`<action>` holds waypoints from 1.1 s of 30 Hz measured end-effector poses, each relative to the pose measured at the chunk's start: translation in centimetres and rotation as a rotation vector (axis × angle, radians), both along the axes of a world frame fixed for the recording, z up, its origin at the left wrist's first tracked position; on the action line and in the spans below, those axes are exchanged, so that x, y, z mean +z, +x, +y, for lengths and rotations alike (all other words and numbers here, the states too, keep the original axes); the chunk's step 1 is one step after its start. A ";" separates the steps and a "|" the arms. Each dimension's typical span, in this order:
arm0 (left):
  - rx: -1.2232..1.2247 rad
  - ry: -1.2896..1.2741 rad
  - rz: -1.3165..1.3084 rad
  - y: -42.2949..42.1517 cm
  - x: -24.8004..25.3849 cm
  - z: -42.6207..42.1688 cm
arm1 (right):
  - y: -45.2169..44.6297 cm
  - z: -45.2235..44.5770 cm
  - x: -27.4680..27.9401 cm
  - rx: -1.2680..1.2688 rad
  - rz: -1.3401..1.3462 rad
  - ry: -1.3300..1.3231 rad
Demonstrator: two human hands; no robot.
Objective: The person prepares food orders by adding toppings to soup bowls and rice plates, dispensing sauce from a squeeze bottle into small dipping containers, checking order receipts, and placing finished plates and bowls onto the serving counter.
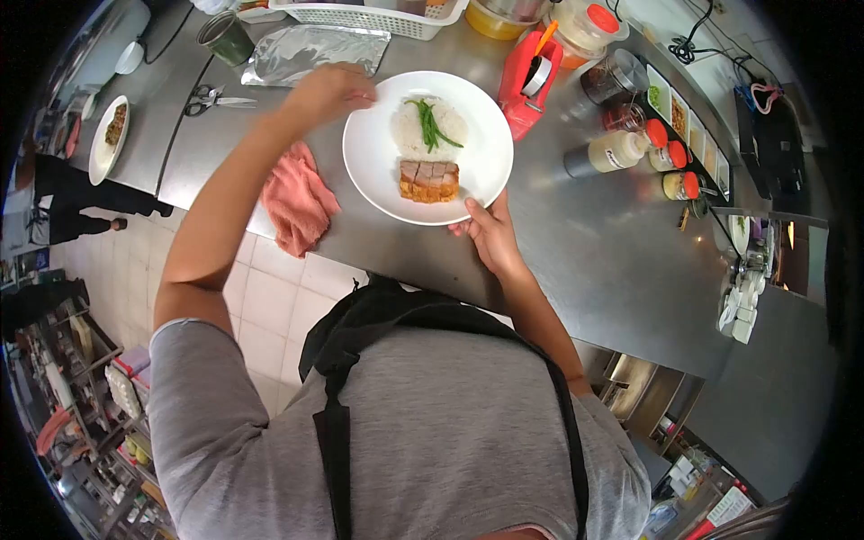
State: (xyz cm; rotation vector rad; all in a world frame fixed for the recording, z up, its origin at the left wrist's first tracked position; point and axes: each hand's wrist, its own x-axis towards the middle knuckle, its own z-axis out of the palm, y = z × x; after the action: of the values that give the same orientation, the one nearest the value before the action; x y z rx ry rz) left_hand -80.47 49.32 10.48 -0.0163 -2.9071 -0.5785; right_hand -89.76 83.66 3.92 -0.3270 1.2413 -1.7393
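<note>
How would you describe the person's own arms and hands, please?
Both the left hand and the right hand are ungloved, with no watch or bracelet visible. The forearms are bare below short, plain grey sleeves.

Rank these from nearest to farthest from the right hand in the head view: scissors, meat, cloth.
1. Meat: on the plate, just left of the right hand.
2. Cloth: farther left, at the near edge of the counter.
3. Scissors: farthest left, beyond the cloth.
</note>
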 end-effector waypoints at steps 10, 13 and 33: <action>-0.328 -0.342 0.151 -8.2 0.3 1.4 | -3.0 -2.6 -2.4 -0.026 0.184 0.056; -0.317 -0.329 0.101 -8.7 0.8 1.7 | -2.5 -2.4 -3.0 -0.071 0.230 0.027; 0.525 0.124 -0.187 8.9 3.1 2.0 | -2.4 -1.9 -3.2 -0.285 0.057 0.045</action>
State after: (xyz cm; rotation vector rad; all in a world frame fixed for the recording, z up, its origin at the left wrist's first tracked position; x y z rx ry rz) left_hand -71.62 51.28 13.56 0.8272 -2.8553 -0.6829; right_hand -92.14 81.78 0.67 -0.1795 1.4210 -1.9500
